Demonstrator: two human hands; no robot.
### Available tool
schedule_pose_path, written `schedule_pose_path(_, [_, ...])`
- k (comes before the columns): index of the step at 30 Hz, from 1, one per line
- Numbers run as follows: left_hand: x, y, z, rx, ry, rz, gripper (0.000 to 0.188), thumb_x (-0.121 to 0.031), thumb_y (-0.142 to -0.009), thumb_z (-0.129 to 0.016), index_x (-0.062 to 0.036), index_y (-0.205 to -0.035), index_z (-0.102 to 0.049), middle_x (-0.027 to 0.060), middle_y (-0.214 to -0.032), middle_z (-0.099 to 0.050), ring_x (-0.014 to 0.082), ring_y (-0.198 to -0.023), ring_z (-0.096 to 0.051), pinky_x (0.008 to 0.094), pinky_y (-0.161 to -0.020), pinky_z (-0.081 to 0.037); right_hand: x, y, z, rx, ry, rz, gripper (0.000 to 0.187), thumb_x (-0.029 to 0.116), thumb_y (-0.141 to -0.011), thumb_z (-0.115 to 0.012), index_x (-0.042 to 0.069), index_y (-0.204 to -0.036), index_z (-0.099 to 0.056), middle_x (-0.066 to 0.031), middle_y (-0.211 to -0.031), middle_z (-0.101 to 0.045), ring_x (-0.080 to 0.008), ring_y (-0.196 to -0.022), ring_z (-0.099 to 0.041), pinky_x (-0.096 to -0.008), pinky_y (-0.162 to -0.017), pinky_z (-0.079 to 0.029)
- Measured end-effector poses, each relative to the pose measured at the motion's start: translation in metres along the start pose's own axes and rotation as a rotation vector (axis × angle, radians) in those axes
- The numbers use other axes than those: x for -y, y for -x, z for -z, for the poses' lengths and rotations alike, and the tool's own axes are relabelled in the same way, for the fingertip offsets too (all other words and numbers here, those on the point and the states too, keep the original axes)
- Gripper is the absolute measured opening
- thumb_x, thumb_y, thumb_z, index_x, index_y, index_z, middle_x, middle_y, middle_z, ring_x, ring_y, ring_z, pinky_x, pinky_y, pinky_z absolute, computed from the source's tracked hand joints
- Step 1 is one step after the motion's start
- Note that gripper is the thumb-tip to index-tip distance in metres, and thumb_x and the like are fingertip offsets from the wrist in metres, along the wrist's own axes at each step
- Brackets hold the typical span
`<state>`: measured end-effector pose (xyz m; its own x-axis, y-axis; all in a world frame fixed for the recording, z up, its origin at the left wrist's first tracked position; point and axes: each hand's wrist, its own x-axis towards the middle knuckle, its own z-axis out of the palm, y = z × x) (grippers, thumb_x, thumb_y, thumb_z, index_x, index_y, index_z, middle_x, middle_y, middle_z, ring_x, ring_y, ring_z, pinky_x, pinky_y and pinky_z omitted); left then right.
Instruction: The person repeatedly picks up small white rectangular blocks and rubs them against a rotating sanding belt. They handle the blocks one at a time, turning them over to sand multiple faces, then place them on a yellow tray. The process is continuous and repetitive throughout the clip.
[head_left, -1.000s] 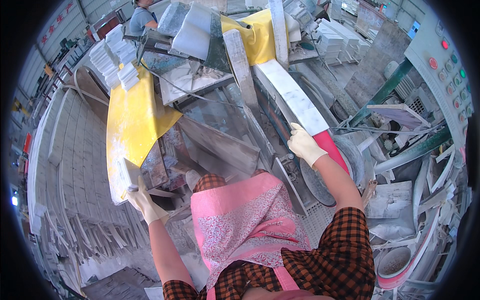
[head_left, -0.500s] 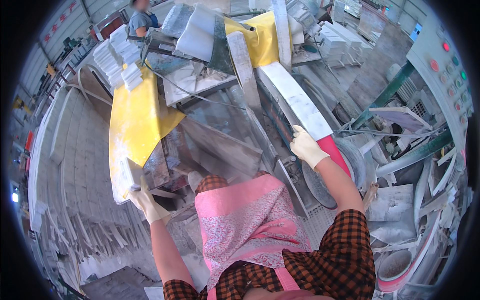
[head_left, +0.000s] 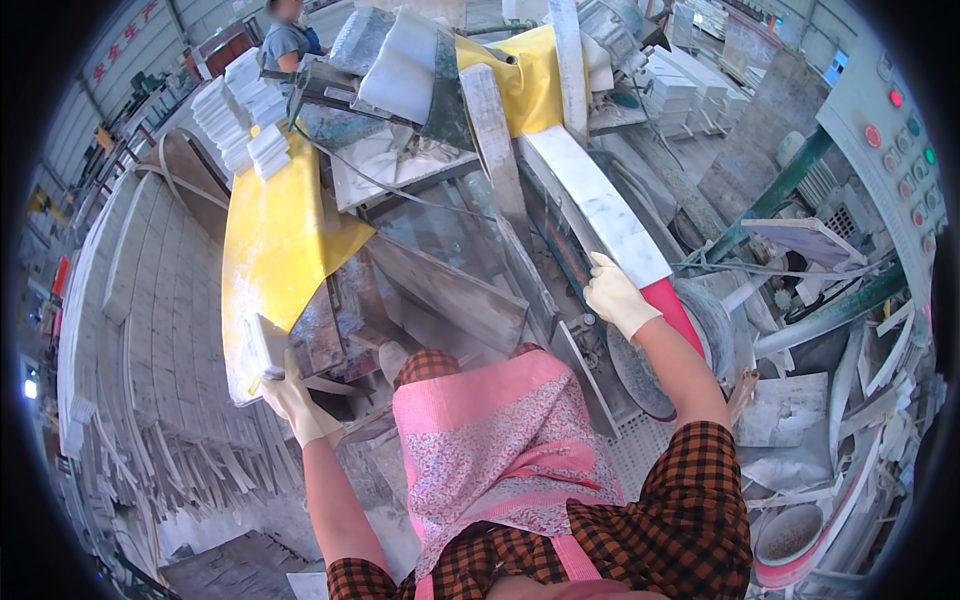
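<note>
My left hand [head_left: 289,398], in a cream glove, is closed around the near end of a small white stone tile stack [head_left: 264,346]. This stack is tilted over the lower end of a yellow sheet [head_left: 275,255]. On the other side, my gloved right hand [head_left: 618,298] lies against the left edge of a row of white, grey-veined stone tiles [head_left: 610,212], its fingers curled. Whether those fingers hold anything is hidden. The row slopes away from me, and a red strip [head_left: 672,308] shows at its near end, beside my right wrist.
Long pale stone strips [head_left: 130,300] are stacked at the left. Beyond the sheet stand white tile stacks [head_left: 225,120]. A round machine part [head_left: 640,370] sits below my right hand. At the right are a button panel [head_left: 905,160] and a bucket [head_left: 790,535]. Another person [head_left: 285,45] stands far left.
The whole view has shifted slightly. Both hands keep nearly the same places, the left on the small tile stack and the right beside the tile row.
</note>
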<state>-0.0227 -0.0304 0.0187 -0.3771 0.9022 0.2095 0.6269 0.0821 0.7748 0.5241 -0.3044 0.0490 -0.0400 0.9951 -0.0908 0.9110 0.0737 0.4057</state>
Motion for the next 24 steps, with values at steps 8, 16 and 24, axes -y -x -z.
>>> schedule_pose_path(8, [0.001, 0.002, -0.003, -0.026, 0.134, -0.058, 0.064, -0.045, -0.082, -0.082, 0.0081, -0.114, -0.067, 0.0253, -0.106, -0.072, 0.0367, -0.099, -0.069, 0.0437, -0.09, -0.051, 0.002, -0.002, 0.007, 0.101, 0.045, -0.003, 0.017, 0.013, -0.083, -0.063, 0.011, -0.083, -0.08, -0.0071, -0.088, -0.078, -0.0194, -0.101, -0.07, -0.038, -0.123, -0.027])
schedule_pose_path(16, [0.003, -0.002, -0.002, 0.019, 0.041, -0.005, 0.068, -0.047, -0.083, -0.08, 0.0087, -0.12, -0.065, 0.0275, -0.114, -0.07, 0.0389, -0.107, -0.067, 0.0442, -0.094, -0.05, 0.001, -0.002, -0.002, 0.078, 0.056, -0.011, 0.017, 0.013, -0.082, -0.063, 0.011, -0.081, -0.079, -0.0069, -0.085, -0.077, -0.0194, -0.099, -0.07, -0.0381, -0.124, -0.027])
schedule_pose_path(24, [-0.013, 0.008, 0.004, -0.004, 0.059, -0.062, 0.068, -0.047, -0.084, -0.078, 0.0085, -0.121, -0.065, 0.028, -0.114, -0.07, 0.0397, -0.107, -0.068, 0.0445, -0.095, -0.05, -0.014, 0.022, 0.021, -0.641, -0.43, -0.127, 0.017, 0.005, -0.079, -0.061, 0.001, -0.093, -0.07, -0.0119, -0.093, -0.07, -0.0303, -0.095, -0.065, -0.0435, -0.094, -0.047])
